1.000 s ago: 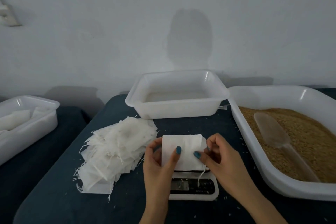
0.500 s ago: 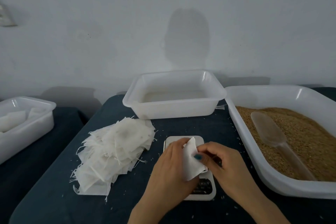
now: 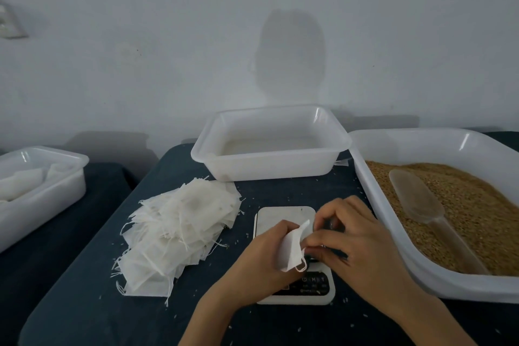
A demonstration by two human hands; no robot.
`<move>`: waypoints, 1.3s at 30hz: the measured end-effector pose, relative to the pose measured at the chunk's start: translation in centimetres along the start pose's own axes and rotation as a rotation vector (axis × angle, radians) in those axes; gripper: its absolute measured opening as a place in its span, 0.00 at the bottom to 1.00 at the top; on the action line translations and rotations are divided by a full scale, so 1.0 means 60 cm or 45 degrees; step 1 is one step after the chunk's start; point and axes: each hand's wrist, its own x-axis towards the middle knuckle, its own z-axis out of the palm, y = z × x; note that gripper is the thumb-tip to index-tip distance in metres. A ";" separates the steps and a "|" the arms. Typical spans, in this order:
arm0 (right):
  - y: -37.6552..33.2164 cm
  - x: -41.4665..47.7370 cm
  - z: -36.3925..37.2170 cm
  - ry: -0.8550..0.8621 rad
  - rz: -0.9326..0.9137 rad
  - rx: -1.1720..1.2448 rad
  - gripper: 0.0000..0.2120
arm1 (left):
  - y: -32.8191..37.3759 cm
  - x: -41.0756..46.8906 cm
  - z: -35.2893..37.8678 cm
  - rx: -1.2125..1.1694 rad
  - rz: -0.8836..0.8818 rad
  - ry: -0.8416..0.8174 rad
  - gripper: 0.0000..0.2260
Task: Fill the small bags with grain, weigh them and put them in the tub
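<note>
Right now one small bag (image 3: 290,250) sits between the two hands, held just above the scale (image 3: 283,213). The left hand (image 3: 261,260) has its fingers curled round the bag's left side, and the right hand (image 3: 362,241) pinches the opposite edge with its fingertips, so both hands grip the same bag. It is folded and half crumpled, its long axis running from upper right down to lower left, with a string loop hanging at the low end. I cannot tell which end is the mouth.

The next move likely turns on the grain (image 3: 463,205), which lies to the right in a wide tray (image 3: 421,270). The right hand is the nearer one, and the scoop (image 3: 415,199) lies on the grain with its handle pointing back toward that hand. The tub (image 3: 269,168) stands behind the scale, well beyond both hands.

A pile of empty bags (image 3: 179,230) lies to the left on the dark bench (image 3: 84,303), which is dotted with stray grains. A second tub (image 3: 42,194) sits off to the far left, and a plain pale wall (image 3: 168,36) rises behind.
</note>
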 end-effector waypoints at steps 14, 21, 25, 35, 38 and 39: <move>-0.006 -0.006 0.000 -0.188 0.037 -0.025 0.15 | 0.003 0.004 -0.001 -0.068 0.029 -0.006 0.18; 0.003 -0.010 0.006 -0.175 -0.076 -0.127 0.11 | 0.008 0.000 -0.003 -0.167 0.065 -0.025 0.16; 0.007 -0.008 -0.002 -0.233 -0.111 -0.160 0.10 | 0.002 0.001 -0.005 -0.106 0.042 -0.025 0.11; 0.063 0.012 -0.096 0.118 0.454 0.096 0.13 | -0.011 0.000 -0.011 -0.011 0.082 0.224 0.11; 0.162 -0.003 -0.151 -0.159 0.845 -0.175 0.12 | -0.017 -0.001 -0.014 -0.027 0.060 0.319 0.12; 0.200 -0.013 -0.168 -0.326 0.995 -0.290 0.12 | -0.020 -0.001 -0.014 -0.049 0.052 0.348 0.12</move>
